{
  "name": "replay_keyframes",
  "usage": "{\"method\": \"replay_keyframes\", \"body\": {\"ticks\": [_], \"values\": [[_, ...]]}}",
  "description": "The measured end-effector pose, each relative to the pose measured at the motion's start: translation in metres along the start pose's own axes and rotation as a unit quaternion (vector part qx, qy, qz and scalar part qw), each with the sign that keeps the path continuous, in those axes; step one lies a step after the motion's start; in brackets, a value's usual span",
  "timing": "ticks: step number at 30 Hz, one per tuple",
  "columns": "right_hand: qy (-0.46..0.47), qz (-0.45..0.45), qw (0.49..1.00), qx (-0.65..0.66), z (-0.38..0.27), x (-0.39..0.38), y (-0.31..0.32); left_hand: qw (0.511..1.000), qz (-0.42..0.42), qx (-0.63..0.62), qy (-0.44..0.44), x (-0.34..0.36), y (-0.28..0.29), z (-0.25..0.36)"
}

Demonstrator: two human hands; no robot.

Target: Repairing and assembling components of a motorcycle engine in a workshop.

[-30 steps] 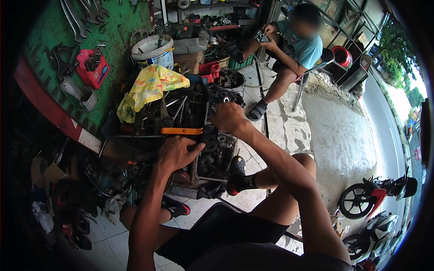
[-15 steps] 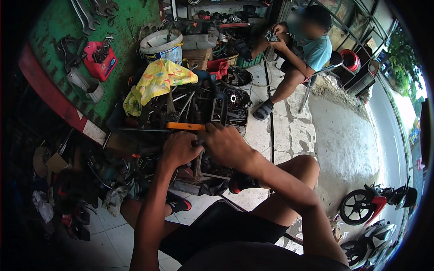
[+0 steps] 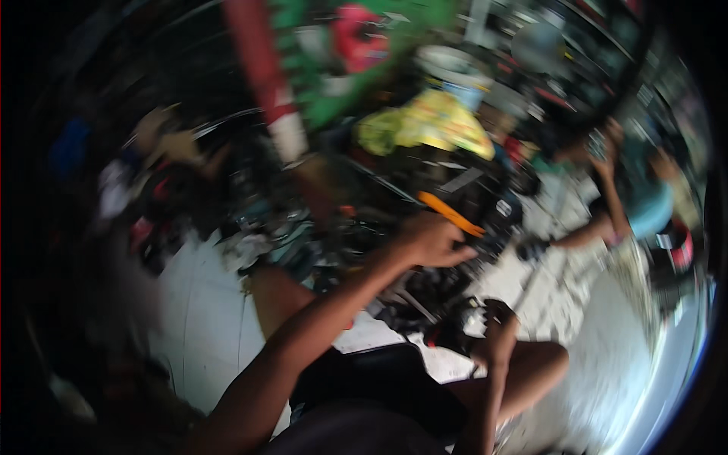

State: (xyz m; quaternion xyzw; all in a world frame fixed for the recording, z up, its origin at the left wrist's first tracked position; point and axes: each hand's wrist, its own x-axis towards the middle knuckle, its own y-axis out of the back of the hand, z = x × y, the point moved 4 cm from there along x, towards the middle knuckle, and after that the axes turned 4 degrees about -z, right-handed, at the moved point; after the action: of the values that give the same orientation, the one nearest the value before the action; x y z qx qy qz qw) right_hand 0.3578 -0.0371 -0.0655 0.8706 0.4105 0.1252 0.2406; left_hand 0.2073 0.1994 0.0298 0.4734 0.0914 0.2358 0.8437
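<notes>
The picture is heavily motion-blurred and tilted. My left hand (image 3: 434, 240) reaches forward from the lower left, its fingers curled around an orange-handled tool (image 3: 452, 214), over a dark pile of engine parts (image 3: 425, 292) on the floor. Lower down, my right hand (image 3: 497, 330) hangs by my bent knee (image 3: 540, 362), close to a dark object on the tiles. The blur hides its fingers, so I cannot make out whether it holds anything.
A yellow cloth (image 3: 425, 125) lies behind the parts, with a white bucket (image 3: 455, 64) beyond it. A green tool board with a red edge (image 3: 262, 68) leans at the top. Another person in a teal shirt (image 3: 644, 208) sits at the right. Clutter lines the left side.
The view has swung sharply and blurred. My right hand has come off the tool and dropped toward my knee. My left hand stays at the orange-handled tool.
</notes>
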Motion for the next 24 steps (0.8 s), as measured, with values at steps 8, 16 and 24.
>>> {"method": "replay_keyframes", "body": {"ticks": [8, 16, 24], "values": [[-0.108, -0.213, 0.97, 0.044, 0.096, 0.083, 0.02, 0.988, 0.121, -0.006, -0.092, 0.017, -0.04, -0.008], [0.053, -0.26, 0.941, -0.211, 0.009, 0.051, -0.098, 0.99, 0.128, 0.056, -0.024, 0.039, -0.033, -0.029], [-0.017, -0.385, 0.864, -0.323, 0.053, 0.05, -0.166, 0.985, 0.132, 0.082, -0.072, 0.012, -0.025, 0.0]]}}
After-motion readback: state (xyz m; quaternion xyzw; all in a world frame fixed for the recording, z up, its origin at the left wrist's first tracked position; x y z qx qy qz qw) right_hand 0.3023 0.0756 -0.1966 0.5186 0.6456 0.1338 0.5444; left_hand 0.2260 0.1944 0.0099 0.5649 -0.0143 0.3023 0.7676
